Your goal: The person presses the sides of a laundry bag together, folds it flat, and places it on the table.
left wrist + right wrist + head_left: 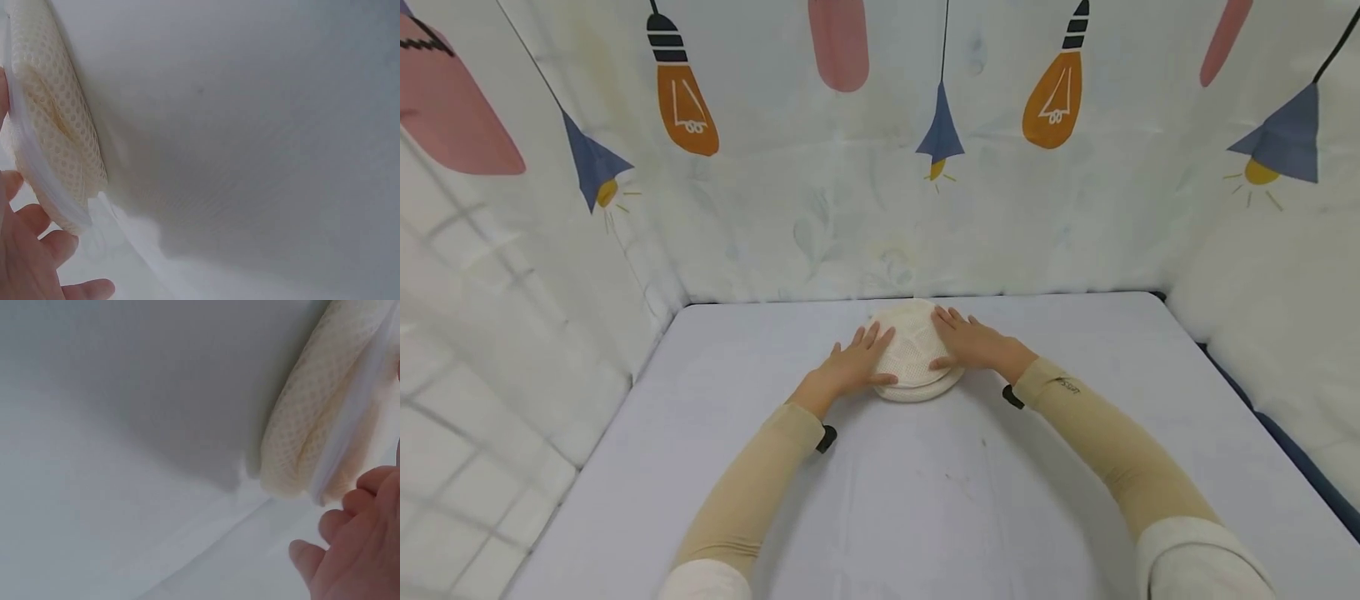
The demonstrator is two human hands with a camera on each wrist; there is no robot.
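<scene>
A round, cream mesh bag (913,354) lies at the far edge of the table, its rim thick and layered. My left hand (850,364) rests on its left side, fingers fairly straight and spread. On the opposite side, my right hand (973,343) touches the bag with extended fingers. In the left wrist view, the mesh (59,100) folds beside a smooth whitish band, with fingertips (60,245) along the edge. The right wrist view shows the same kind of band and the puffy mesh side (300,425), with fingers (334,525) close by.
The table (887,500) has a pale cover with a few small dark marks. White curtains printed with lamps and bulbs (1052,100) hang behind it and at both sides, with the back curtain (760,225) right behind the bag.
</scene>
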